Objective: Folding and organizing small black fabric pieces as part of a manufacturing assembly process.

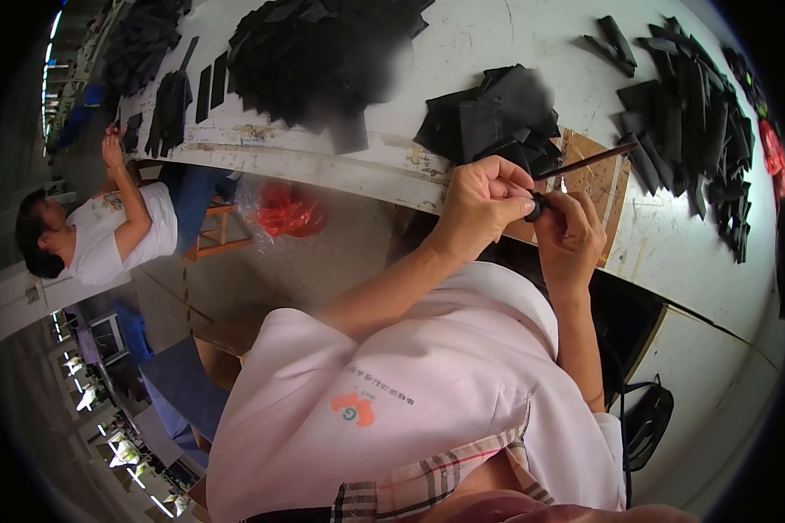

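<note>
Close together over the table's near edge, my left hand (487,202) and my right hand (570,234) pinch a small black piece (536,207) between their fingertips. Most of that piece is hidden by the fingers, so its kind does not show. A thin dark brown stick (589,161) runs from beside my left fingers toward the right; whether a hand holds it I cannot tell. Below my hands is a worn brown wooden board (617,187). Just beyond them lies a small heap of flat black fabric-like pieces (488,113).
The white table (515,30) carries a large pile of black pieces (310,61) at the far left and folded black strips (693,113) at the right. A seated co-worker (122,218) is at the left, near a red plastic bag (288,209). A black bag (652,427) hangs at lower right.
</note>
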